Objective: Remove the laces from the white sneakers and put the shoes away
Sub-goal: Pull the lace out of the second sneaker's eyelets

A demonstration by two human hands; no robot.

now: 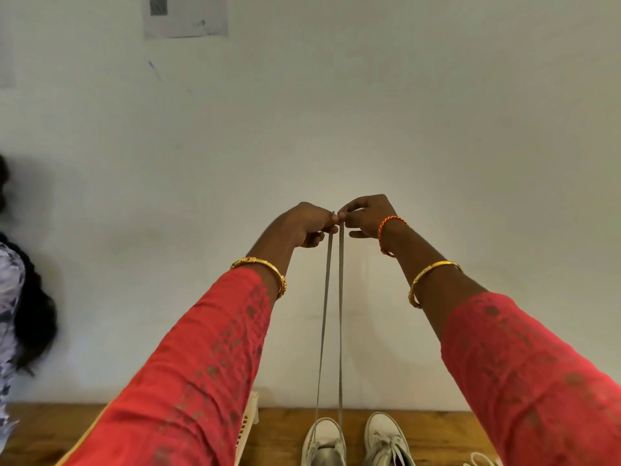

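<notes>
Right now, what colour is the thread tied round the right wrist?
Orange-red thread, clearest in the head view.

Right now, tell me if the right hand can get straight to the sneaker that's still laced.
Probably not straight away. The right hand is raised high, pinching the lace pulled from the other sneaker. The laced sneaker sits uncovered on the table below, so nothing blocks it once the lace is released.

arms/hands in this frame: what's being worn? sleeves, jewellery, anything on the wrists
Both arms wear red sleeves with a faded darker dotted print, ending short of the wrists. Left hand: one gold bangle at the wrist. Right hand: an orange braided thread bracelet at the wrist, and a gold bangle further down the forearm. No rings can be made out, no gloves.
</notes>
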